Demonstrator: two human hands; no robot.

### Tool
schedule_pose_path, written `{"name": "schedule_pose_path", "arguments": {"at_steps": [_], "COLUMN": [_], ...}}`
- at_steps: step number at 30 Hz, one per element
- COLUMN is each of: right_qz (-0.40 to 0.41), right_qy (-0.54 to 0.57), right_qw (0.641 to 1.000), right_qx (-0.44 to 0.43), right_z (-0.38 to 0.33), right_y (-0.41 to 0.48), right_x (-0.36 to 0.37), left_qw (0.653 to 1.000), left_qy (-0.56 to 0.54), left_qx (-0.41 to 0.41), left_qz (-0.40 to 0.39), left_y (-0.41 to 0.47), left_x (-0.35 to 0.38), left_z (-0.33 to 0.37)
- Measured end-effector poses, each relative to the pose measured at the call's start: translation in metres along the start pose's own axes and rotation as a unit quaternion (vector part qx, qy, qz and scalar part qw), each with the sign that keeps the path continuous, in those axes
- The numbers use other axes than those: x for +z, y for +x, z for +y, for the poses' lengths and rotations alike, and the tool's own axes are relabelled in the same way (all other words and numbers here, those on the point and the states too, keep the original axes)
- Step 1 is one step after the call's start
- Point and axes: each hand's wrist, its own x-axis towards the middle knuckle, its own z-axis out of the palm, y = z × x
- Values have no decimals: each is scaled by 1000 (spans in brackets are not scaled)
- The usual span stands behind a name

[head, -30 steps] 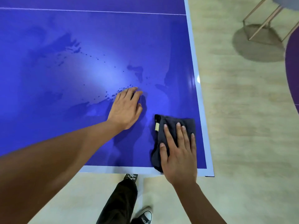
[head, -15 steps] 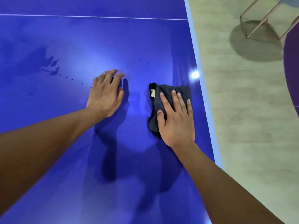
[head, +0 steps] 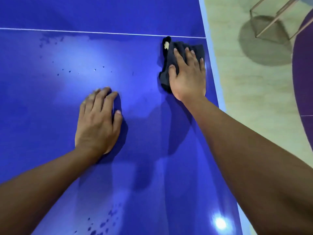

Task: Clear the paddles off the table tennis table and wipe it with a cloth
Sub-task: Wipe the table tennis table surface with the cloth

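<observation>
The blue table tennis table fills most of the view. A dark grey cloth with a small tan label lies near the table's right edge, just below the thin white line. My right hand presses flat on the cloth, fingers spread. Palm down on the bare table, my left hand rests to the lower left of the cloth and holds nothing. Small wet spots dot the surface above the left hand and near the bottom. No paddles are in view.
The table's white right border runs top to bottom beside a pale wooden floor. A metal-legged chair frame and its shadow stand at the top right. A purple rounded surface sits at the far right.
My right hand has pushed the cloth away from me, up along the right edge to the white line. The left hand stays flat on the table, now well behind the cloth.
</observation>
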Motion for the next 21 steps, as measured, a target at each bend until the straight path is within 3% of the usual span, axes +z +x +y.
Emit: {"name": "schedule_pose_path", "arguments": {"at_steps": [11, 14, 18, 21], "right_qz": [6, -2, -29, -32], "right_qy": [-6, -13, -3, 4], "right_qw": [1000, 1000, 992, 990], "right_qx": [-3, -17, -121, -136], "right_z": [-11, -16, -38, -49], "right_y": [124, 119, 83, 38], "right_x": [10, 8, 11, 13], "left_qw": [1000, 1000, 1000, 1000], "left_qy": [-1, 2, -8, -7], "left_qx": [-1, 0, -2, 1], "left_qz": [0, 1, 6, 5], "left_y": [2, 2, 2, 0], "left_x": [-2, 0, 1, 0], "left_z": [0, -2, -3, -2]}}
